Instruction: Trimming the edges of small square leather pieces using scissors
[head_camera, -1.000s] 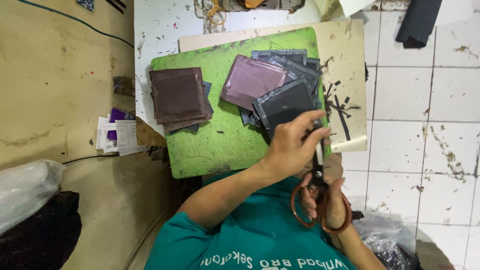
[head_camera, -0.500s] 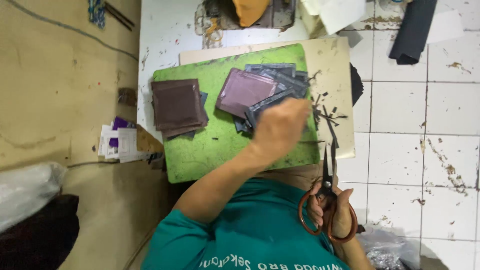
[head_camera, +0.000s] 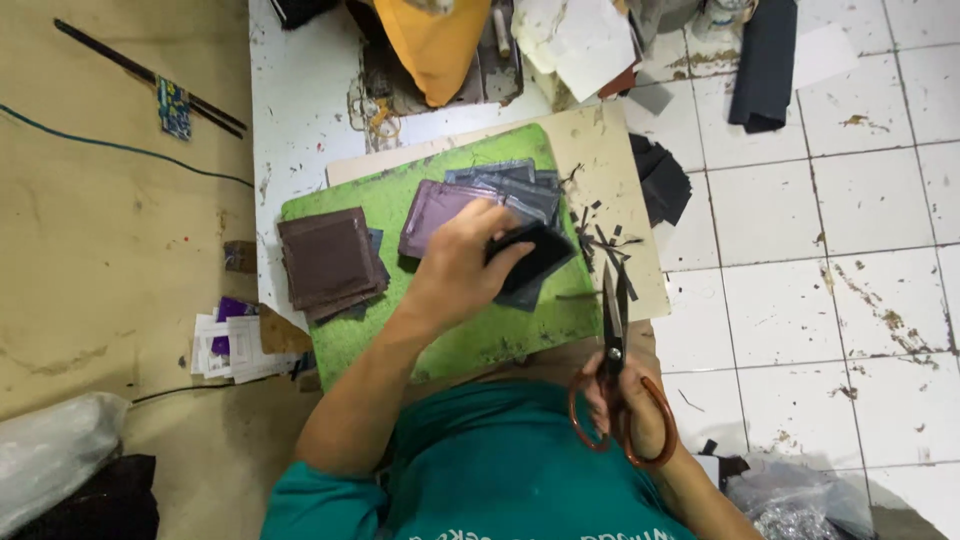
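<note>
Scanning from the left, I see bare tan floor with a thin blue cable (head_camera: 120, 148) and a pair of dark rods (head_camera: 150, 78) lying on it; lower down, a small heap of printed papers (head_camera: 232, 345) sits just beside the green cutting mat (head_camera: 350, 345); on the mat's left part rests a stack of brown leather squares (head_camera: 330, 262), well apart from my hands; toward the middle, a purple-brown piece (head_camera: 430, 212) and several grey pieces (head_camera: 505, 180) overlap in a loose pile; my left hand (head_camera: 460, 265) lies over that pile, fingers closed on a black leather piece (head_camera: 540, 255), which is lifted slightly at the mat's right part; narrow black offcuts (head_camera: 610, 235) are scattered on the pale board (head_camera: 600, 150) beyond the mat's edge; lower right, my right hand (head_camera: 630, 405) is wrapped through the orange loops of the scissors (head_camera: 613, 350), whose blades point up toward the board, just beside the mat; farther right, white floor tiles (head_camera: 800, 250) carry a dark cloth (head_camera: 765, 60).
</note>
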